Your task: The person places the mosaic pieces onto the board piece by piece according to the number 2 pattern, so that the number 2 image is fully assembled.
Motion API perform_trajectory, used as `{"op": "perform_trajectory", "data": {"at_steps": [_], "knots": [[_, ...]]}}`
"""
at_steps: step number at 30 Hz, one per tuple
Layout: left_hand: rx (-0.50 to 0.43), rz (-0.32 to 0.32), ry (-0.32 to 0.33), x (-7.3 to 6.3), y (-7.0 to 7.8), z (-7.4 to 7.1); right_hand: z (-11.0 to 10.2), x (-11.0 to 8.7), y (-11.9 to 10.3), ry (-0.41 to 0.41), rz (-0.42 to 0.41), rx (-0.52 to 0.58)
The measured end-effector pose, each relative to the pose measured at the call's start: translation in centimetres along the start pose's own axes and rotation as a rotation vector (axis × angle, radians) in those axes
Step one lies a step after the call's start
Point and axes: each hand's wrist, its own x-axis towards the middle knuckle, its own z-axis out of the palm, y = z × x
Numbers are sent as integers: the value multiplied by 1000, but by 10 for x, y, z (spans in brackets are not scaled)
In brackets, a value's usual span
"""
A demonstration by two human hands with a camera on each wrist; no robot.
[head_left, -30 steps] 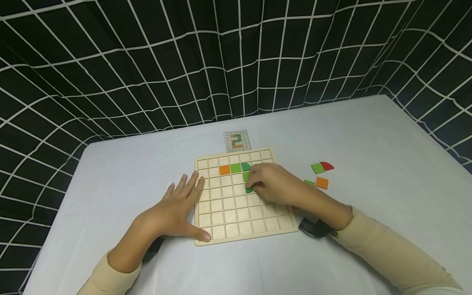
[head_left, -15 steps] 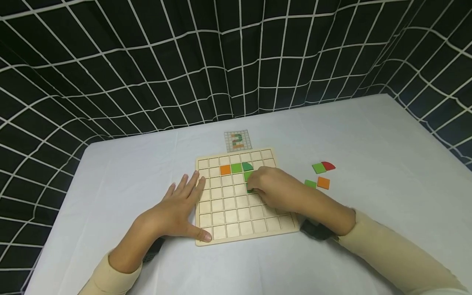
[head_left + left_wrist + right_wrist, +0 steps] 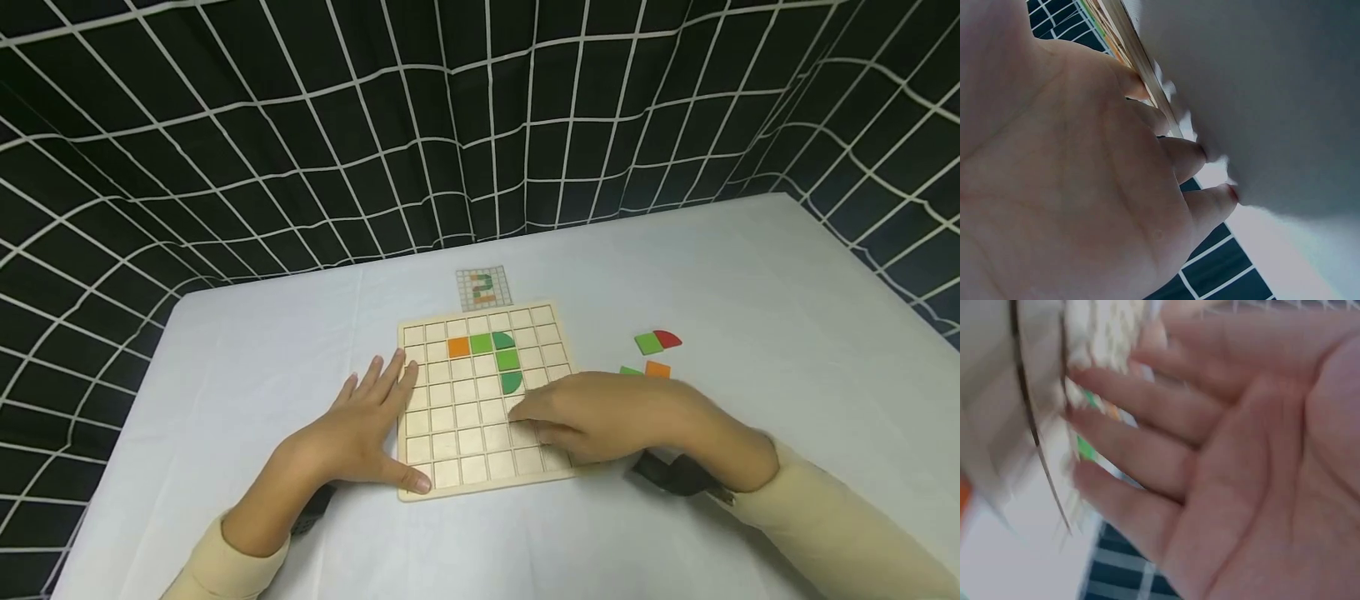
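Observation:
A wooden grid board [image 3: 450,443] lies on the white table. Set in its squares are an orange square tile [image 3: 458,347], a green square tile [image 3: 480,342] and a dark green quarter-round tile [image 3: 503,340] in a row. Below that last one come another green square [image 3: 507,359] and another dark green quarter-round [image 3: 512,382]. My left hand [image 3: 352,429] rests spread at the board's left edge, fingertips and thumb on the rim. Over the lower right squares is my right hand [image 3: 600,417]; the right wrist view shows its fingers [image 3: 1141,450] extended, with nothing held.
Right of the board lie a loose green square [image 3: 648,343], a red quarter-round [image 3: 667,338], an orange square [image 3: 657,369] and a green square [image 3: 630,371] partly behind my right hand. A small pattern card [image 3: 483,287] lies beyond the board's far edge. Black gridded curtains [image 3: 420,150] surround the table.
My right hand has let go of the lower dark green quarter-round tile, now set in its square, and moved down and to the right. My left hand has stayed put.

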Motion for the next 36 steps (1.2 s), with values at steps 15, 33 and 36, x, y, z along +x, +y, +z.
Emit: {"op": "perform_trajectory", "data": {"at_steps": [15, 33, 36], "knots": [[10, -3, -4, -1, -1, -4, -39, -32, 103, 88, 600, -83], [-3, -5, 0, -1, 0, 0, -36, -19, 103, 166, 370, 90], [2, -4, 1, -1, 0, 1, -36, -18, 101, 159, 357, 136]]}}
